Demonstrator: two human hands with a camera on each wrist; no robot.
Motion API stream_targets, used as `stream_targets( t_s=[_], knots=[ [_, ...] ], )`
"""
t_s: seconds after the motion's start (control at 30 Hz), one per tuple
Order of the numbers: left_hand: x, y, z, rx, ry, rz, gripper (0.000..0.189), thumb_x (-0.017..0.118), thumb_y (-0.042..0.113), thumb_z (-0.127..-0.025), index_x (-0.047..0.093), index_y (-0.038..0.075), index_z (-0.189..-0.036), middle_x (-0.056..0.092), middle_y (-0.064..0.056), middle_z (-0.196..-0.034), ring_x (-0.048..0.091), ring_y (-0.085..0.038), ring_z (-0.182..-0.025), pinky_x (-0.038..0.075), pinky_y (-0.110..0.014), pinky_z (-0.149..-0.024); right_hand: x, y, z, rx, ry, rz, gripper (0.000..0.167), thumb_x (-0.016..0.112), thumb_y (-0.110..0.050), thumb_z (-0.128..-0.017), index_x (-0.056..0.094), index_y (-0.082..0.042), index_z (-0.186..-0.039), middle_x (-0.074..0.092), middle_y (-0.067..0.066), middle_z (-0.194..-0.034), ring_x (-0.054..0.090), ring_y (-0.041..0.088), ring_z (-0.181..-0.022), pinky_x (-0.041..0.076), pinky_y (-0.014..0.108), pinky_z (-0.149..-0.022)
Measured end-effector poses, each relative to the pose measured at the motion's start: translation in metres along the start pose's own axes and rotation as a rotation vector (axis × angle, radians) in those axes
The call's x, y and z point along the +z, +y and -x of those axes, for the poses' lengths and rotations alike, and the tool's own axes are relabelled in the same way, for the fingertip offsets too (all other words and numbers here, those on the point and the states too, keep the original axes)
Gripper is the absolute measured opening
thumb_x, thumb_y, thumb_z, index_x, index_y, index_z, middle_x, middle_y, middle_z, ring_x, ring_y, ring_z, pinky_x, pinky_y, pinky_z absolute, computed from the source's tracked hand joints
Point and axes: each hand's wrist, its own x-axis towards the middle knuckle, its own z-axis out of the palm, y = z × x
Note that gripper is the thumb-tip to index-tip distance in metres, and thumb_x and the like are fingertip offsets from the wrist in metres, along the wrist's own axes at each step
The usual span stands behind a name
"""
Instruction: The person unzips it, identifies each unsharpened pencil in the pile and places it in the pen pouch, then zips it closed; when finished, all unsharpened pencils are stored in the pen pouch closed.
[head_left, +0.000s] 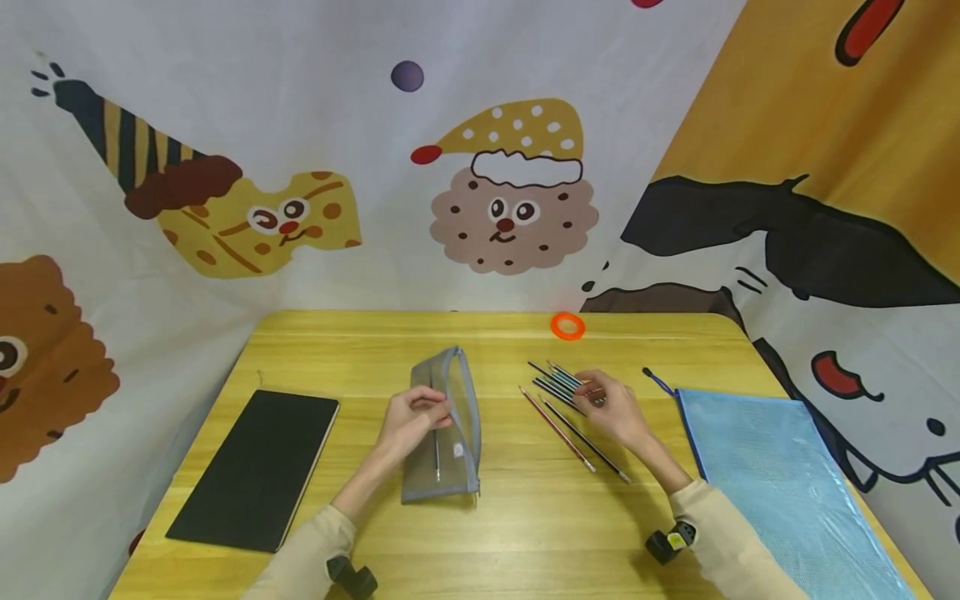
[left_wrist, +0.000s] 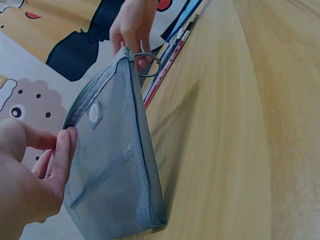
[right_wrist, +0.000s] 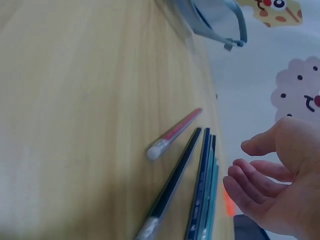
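My left hand (head_left: pixel 412 421) pinches the upper edge of a grey mesh pencil case (left_wrist: pixel 112 170), which stands tilted on the table with its zip side gaping. A slender, pen-like item (left_wrist: pixel 102 177) shows through the mesh. My right hand (head_left: pixel 611 408) hovers over a bunch of dark and teal pencils (head_left: pixel 557 385). In the right wrist view its fingers are relaxed, apart from the pencils, and hold nothing. Nearer me than the bunch lie a red pencil (head_left: pixel 558 431) and a black pencil (head_left: pixel 588 442), both with pale ends.
A black notebook (head_left: pixel 255 471) lies at the left of the wooden table (head_left: pixel 525 533). On the right is a blue translucent zip pouch (head_left: pixel 780 475) with a pull cord (head_left: pixel 658 381). An orange ring (head_left: pixel 567 326) lies at the back edge, before a printed cloth (head_left: pixel 337 100).
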Motion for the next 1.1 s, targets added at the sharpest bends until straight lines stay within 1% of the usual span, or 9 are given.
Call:
stream_targets(
  t_s=[0.1, 0.3, 0.4, 0.67, 0.77, 0.83, 0.93, 1.03, 1.1],
  knots=[
    [0.000, 0.000, 0.000, -0.002, 0.007, 0.000, 0.019, 0.069, -0.002, -0.090, 0.065, -0.010, -0.108, 0.072, -0.018, -0.095, 0.070, -0.013, -0.072, 0.066, -0.020, -0.073, 0.000, 0.007, 0.002, -0.003, -0.005, 0.008, 0.038, 0.070, -0.002, -0.092, 0.060, 0.006, -0.129, 0.074, 0.019, -0.102, 0.072, 0.032, -0.088, 0.060, 0.023, -0.064],
    [0.000, -0.001, 0.000, -0.004, 0.011, 0.002, 0.019, 0.069, -0.003, -0.090, 0.066, -0.010, -0.107, 0.072, -0.018, -0.095, 0.070, -0.013, -0.072, 0.066, -0.020, -0.072, 0.002, 0.016, 0.004, 0.012, -0.001, 0.039, 0.039, 0.071, -0.003, -0.091, 0.061, 0.005, -0.128, 0.075, 0.013, -0.098, 0.070, 0.023, -0.084, 0.057, 0.022, -0.063],
    [0.000, -0.001, 0.000, -0.003, 0.009, 0.008, 0.019, 0.069, -0.003, -0.090, 0.066, -0.010, -0.107, 0.073, -0.018, -0.095, 0.070, -0.013, -0.071, 0.066, -0.020, -0.072, 0.004, 0.018, 0.005, 0.017, 0.002, 0.049, 0.039, 0.072, -0.002, -0.090, 0.061, 0.006, -0.127, 0.074, 0.013, -0.097, 0.070, 0.021, -0.081, 0.056, 0.021, -0.062],
    [-0.001, -0.001, 0.000, -0.009, 0.008, 0.008, 0.019, 0.070, -0.002, -0.090, 0.066, -0.009, -0.107, 0.072, -0.018, -0.095, 0.070, -0.013, -0.072, 0.066, -0.021, -0.073, 0.006, 0.020, 0.009, 0.068, -0.038, 0.058, 0.041, 0.071, -0.003, -0.091, 0.060, 0.006, -0.129, 0.073, 0.014, -0.099, 0.071, 0.025, -0.085, 0.061, 0.025, -0.065],
    [-0.001, -0.002, 0.000, -0.006, 0.007, 0.006, 0.019, 0.070, -0.001, -0.090, 0.066, -0.009, -0.107, 0.072, -0.018, -0.095, 0.070, -0.013, -0.072, 0.066, -0.021, -0.073, 0.008, 0.020, 0.009, 0.071, -0.032, 0.063, 0.041, 0.071, -0.002, -0.090, 0.061, 0.006, -0.128, 0.073, 0.014, -0.099, 0.071, 0.026, -0.086, 0.063, 0.029, -0.066],
    [-0.001, -0.002, 0.000, -0.005, 0.007, 0.006, 0.019, 0.070, -0.002, -0.090, 0.066, -0.009, -0.107, 0.072, -0.018, -0.095, 0.070, -0.013, -0.072, 0.066, -0.021, -0.072, 0.010, 0.020, 0.009, 0.053, -0.021, 0.081, 0.042, 0.073, 0.000, -0.088, 0.061, 0.005, -0.127, 0.073, 0.014, -0.098, 0.071, 0.026, -0.086, 0.063, 0.030, -0.068],
    [0.000, -0.003, -0.001, -0.004, 0.008, 0.005, 0.019, 0.070, -0.003, -0.089, 0.066, -0.009, -0.106, 0.072, -0.018, -0.094, 0.069, -0.013, -0.071, 0.066, -0.021, -0.072, 0.015, 0.021, 0.009, -0.005, 0.004, 0.151, 0.042, 0.076, 0.003, -0.084, 0.063, 0.005, -0.124, 0.073, 0.013, -0.095, 0.071, 0.024, -0.083, 0.063, 0.031, -0.069],
    [0.000, -0.004, -0.001, -0.002, 0.008, 0.004, 0.018, 0.069, -0.004, -0.089, 0.066, -0.010, -0.106, 0.072, -0.017, -0.093, 0.069, -0.013, -0.071, 0.066, -0.021, -0.071, 0.019, 0.021, 0.010, -0.059, 0.024, 0.231, 0.041, 0.078, 0.005, -0.080, 0.065, 0.003, -0.118, 0.073, 0.010, -0.091, 0.070, 0.020, -0.079, 0.062, 0.031, -0.067],
    [0.001, -0.004, -0.001, 0.000, 0.006, 0.004, 0.018, 0.069, -0.003, -0.090, 0.066, -0.010, -0.106, 0.073, -0.017, -0.092, 0.069, -0.012, -0.071, 0.066, -0.021, -0.072, 0.020, 0.020, 0.010, -0.070, 0.030, 0.251, 0.039, 0.078, 0.005, -0.079, 0.066, 0.001, -0.116, 0.073, 0.008, -0.089, 0.070, 0.017, -0.077, 0.061, 0.029, -0.064]
  ],
)
